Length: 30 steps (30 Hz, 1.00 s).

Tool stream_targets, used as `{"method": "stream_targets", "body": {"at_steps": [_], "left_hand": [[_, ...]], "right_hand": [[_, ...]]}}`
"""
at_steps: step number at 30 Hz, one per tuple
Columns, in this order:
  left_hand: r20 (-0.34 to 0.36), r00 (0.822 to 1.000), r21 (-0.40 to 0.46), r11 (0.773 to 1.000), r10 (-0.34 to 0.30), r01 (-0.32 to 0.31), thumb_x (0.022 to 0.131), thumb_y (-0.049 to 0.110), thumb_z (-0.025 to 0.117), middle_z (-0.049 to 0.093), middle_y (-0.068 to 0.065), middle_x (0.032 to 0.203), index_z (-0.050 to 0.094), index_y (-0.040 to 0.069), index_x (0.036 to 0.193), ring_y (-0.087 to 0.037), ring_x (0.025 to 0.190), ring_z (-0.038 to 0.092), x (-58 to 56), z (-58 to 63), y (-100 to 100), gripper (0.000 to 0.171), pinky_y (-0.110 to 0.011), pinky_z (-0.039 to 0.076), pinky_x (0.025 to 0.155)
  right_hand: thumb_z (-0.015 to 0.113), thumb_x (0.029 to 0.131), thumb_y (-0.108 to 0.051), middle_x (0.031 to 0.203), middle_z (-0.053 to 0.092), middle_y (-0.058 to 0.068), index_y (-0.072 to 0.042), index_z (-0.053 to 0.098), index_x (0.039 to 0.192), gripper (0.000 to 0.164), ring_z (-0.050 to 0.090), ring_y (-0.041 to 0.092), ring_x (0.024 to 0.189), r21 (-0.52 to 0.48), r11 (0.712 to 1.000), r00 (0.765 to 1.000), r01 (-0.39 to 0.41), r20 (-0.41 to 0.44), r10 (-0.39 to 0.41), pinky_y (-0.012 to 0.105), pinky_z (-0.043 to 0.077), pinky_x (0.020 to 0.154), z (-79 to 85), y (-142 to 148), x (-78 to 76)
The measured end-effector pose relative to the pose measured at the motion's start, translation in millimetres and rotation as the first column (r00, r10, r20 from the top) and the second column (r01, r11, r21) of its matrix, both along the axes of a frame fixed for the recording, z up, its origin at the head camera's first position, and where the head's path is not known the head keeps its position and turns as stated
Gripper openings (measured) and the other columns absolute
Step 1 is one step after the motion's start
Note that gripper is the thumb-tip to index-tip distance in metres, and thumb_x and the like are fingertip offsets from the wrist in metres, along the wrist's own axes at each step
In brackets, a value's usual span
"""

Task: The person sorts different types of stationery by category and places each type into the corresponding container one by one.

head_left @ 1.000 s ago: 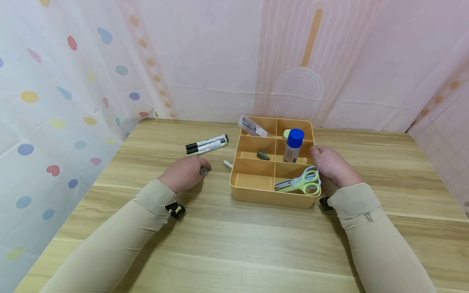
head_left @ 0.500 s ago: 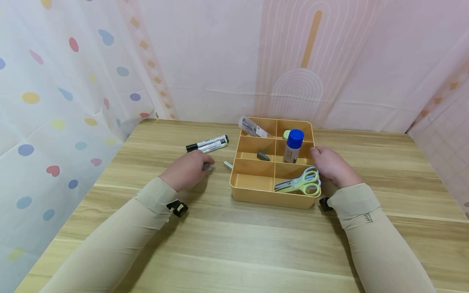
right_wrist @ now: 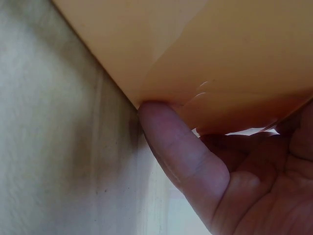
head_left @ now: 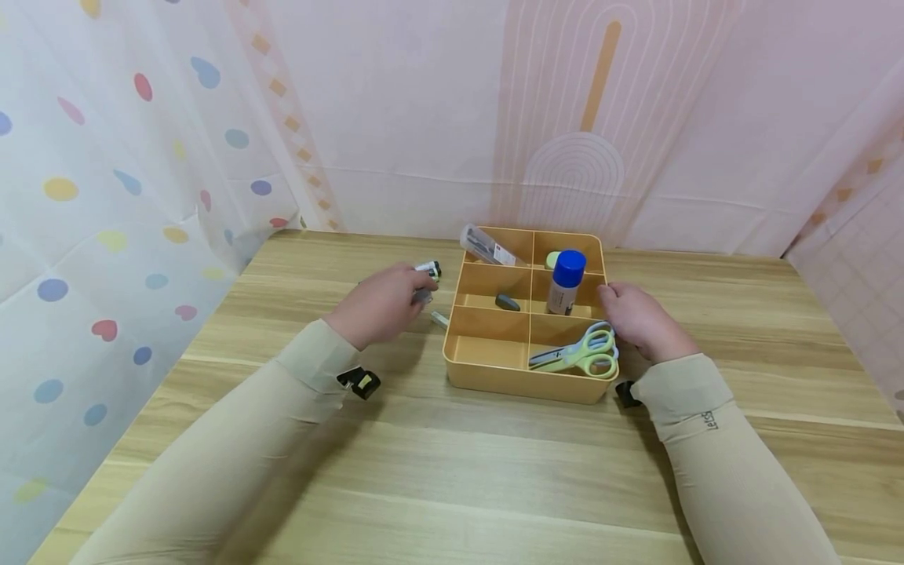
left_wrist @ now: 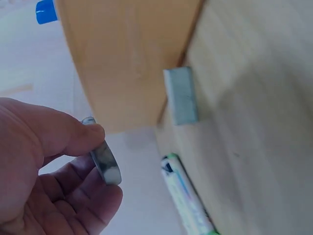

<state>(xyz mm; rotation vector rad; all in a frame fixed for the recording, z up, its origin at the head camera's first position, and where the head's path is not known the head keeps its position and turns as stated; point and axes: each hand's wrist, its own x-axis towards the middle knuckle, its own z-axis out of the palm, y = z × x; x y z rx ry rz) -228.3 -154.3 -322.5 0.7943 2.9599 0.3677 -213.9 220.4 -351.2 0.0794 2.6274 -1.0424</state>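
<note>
My left hand (head_left: 384, 304) is raised just left of the tan divided organizer box (head_left: 487, 378). Between thumb and fingers it pinches a small grey eraser-like piece (left_wrist: 105, 164) with a paler end. A pale grey block (left_wrist: 182, 95) lies on the table against the box's left side. Whiteboard markers (head_left: 428, 270) lie behind the left hand, mostly hidden by it. At the box's right side, my right hand (head_left: 644, 318) grips the wall, its thumb at the rim. One finger (right_wrist: 178, 147) presses the outer wall low down, in the right wrist view.
Inside the box are a glue stick with a blue cap (head_left: 568, 268), scissors (head_left: 582, 353), a clear tube (head_left: 487, 245), a dark grey piece (head_left: 507, 302) and a light green item (head_left: 553, 259). A patterned curtain (head_left: 395, 118) hangs behind the wooden table (head_left: 452, 479).
My left hand has moved right and away from me, carrying the grey piece toward the box and now covering most of the markers. The right hand and the box have stayed put.
</note>
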Motion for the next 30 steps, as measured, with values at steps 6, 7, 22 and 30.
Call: {"method": "stream_targets", "body": {"at_steps": [6,7,22,30], "left_hand": [[-0.01,1.0,0.021,0.999,-0.024,0.025,0.103,0.009,0.058,0.07,-0.011,0.132,0.069,0.005,0.135,-0.029,0.125,0.065,-6.0,14.2,20,0.035,-0.046,0.052,0.11],[-0.009,1.0,0.019,0.999,-0.028,0.028,0.103,0.01,0.057,0.07,-0.01,0.132,0.068,0.006,0.137,-0.029,0.124,0.065,-6.5,16.4,24,0.035,-0.046,0.052,0.11],[0.011,0.997,0.037,0.996,-0.083,0.082,0.105,0.016,0.062,0.064,-0.012,0.144,0.069,0.01,0.137,-0.028,0.137,0.059,-19.8,26.4,69,0.033,-0.043,0.049,0.116],[0.044,0.996,-0.005,0.997,-0.077,0.077,0.104,0.014,0.062,0.064,-0.012,0.139,0.068,0.012,0.138,-0.029,0.132,0.062,-20.4,24.9,80,0.034,-0.042,0.052,0.112]], "right_hand": [[0.019,0.114,-0.042,0.091,0.049,0.012,0.001,0.056,0.125,0.058,0.054,0.037,0.109,-0.003,1.0,0.999,0.001,0.032,-0.001,0.048,0.047,0.094,-0.2,1,-1.3],[0.018,0.114,-0.043,0.092,0.049,0.012,0.001,0.055,0.127,0.059,0.054,0.037,0.111,-0.004,1.0,0.999,0.002,0.036,-0.002,0.049,0.047,0.095,-0.1,1,-1.4],[0.02,0.114,-0.042,0.097,0.052,0.015,0.002,0.056,0.131,0.059,0.054,0.038,0.112,-0.006,1.0,0.999,0.013,0.043,-0.013,0.05,0.047,0.097,-1.3,0,-1.4],[0.021,0.114,-0.04,0.094,0.05,0.014,0.002,0.054,0.137,0.058,0.053,0.039,0.115,-0.001,1.0,0.999,0.014,0.036,-0.014,0.052,0.046,0.1,-0.2,-1,-2.0]]}}
